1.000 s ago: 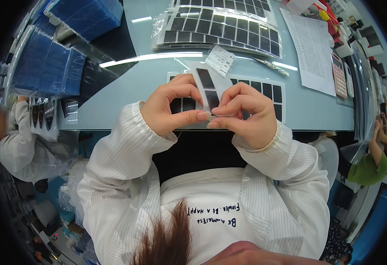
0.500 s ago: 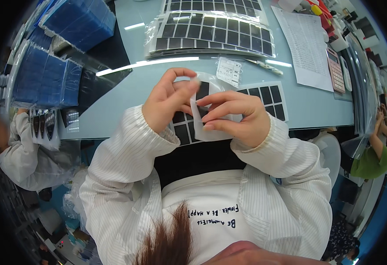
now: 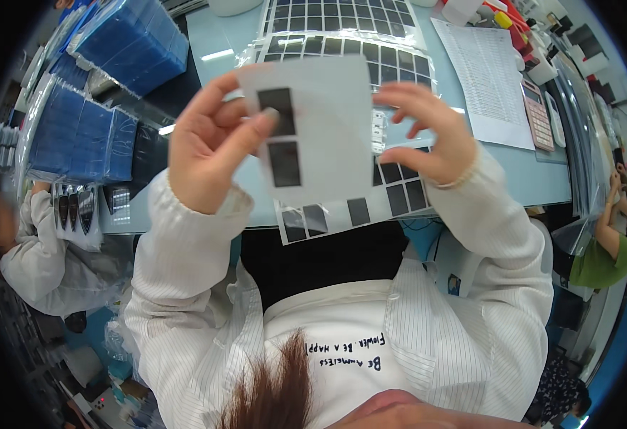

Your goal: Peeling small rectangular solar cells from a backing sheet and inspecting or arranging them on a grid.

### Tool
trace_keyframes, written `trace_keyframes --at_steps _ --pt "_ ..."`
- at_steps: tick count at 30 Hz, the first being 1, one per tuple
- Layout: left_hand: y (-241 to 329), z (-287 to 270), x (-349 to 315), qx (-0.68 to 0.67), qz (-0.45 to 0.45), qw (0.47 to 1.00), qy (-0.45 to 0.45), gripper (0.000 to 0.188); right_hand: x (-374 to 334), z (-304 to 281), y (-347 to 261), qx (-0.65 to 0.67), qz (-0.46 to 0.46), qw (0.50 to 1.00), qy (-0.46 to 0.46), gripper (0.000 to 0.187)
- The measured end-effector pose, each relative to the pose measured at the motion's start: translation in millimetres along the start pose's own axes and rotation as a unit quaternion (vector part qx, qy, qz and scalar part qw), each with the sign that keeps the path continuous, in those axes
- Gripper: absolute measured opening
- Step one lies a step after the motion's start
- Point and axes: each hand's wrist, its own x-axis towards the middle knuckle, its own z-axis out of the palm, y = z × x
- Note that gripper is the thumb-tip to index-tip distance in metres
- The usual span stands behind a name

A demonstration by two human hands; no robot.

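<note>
My left hand [image 3: 209,150] grips the left side of a white sheet [image 3: 335,136], its thumb on the front. Two black rectangular stickers [image 3: 285,164] sit in a column near that thumb; the rest of the sheet's face is plain white. To the right of the sheet, my right hand [image 3: 438,132] is raised with fingers spread and nothing in it. Below both hands lies another white sheet with black rectangles [image 3: 405,194] at the table's near edge, partly hidden by the raised one.
Stacks of sticker sheets [image 3: 335,18] lie at the back of the glass-topped table. Blue wrapped bundles [image 3: 84,132] stand on the left. A printed paper [image 3: 485,86] and a pink calculator [image 3: 536,114] are at right. Other people sit at both sides, one in a green top [image 3: 603,261].
My left hand has moved left and lifted the white sheet, which now faces up flat. My right hand has come away from it to the right, its fingers opening.
</note>
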Motion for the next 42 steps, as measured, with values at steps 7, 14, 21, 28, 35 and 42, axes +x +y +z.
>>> trace_keyframes --at_steps 7,14,21,28,35,42 --pt "7.7 -27.7 7.4 -0.018 0.039 0.992 0.123 0.037 8.1 38.5 37.1 -0.235 -0.183 0.954 0.022 0.029" --pt "-19.4 -22.2 -4.4 -0.047 -0.059 0.99 0.116 0.038 6.1 -44.2 55.6 -0.285 -0.102 0.817 0.49 0.02" --pt "-29.9 -6.2 4.1 -0.049 -0.121 0.988 0.077 0.037 -50.3 -93.7 195.8 -0.435 0.121 0.87 0.199 0.017" --pt "-28.5 -6.9 -6.5 -0.011 -0.141 0.986 0.082 0.036 30.4 -30.3 -1.0 0.04 0.011 0.998 0.056 0.029" --pt "-26.2 -6.2 -18.5 -0.005 -0.004 0.995 0.102 0.033 75.7 42.0 -36.3 0.183 0.011 0.983 -0.009 0.041" --pt "-33.2 -38.3 -20.3 0.015 -0.058 0.983 0.176 0.032 114.5 89.1 -49.5 0.095 -0.097 0.987 0.081 0.011"
